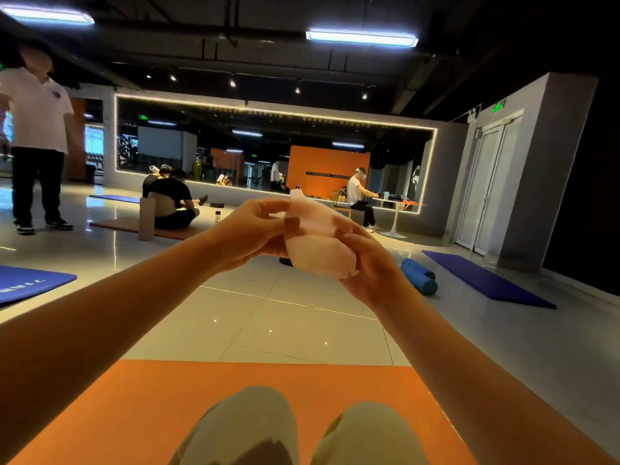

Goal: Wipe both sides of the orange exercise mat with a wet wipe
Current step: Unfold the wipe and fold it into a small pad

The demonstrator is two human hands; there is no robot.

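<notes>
Preparation stage, head view. Both my arms reach fwd over the floor. Left hand (255, 229) pinches the upper-left edge of the thin, pale, translucent white wet wipe (318, 245), thumb and fingertips closed on the sheet. Right hand (372, 266) grips the lower-right part, fingers curled round the bunched fabric. Wipe hangs in the air between the two hands, partly spread and creased. It is well above and apart from the flat orange foam exercise mat (134, 414), which lies on the glossy grey tile floor (268, 323) under me. My knees in light beige trousers (255, 424) sit over its near half. Progress, as judged: wipe looks to be at the unfolding step, with no contact w/ the mat. I can't make out any wiped or damp patch on the top face. Top side and underside both appear left to do, incl. the flip between them. Background, non-task: blue mat at left (30, 283), blue mat at right (486, 280), blue foam roller (419, 275) nr the latter, long light-framed wall mirror (268, 146), other persons seated and standing.
</notes>
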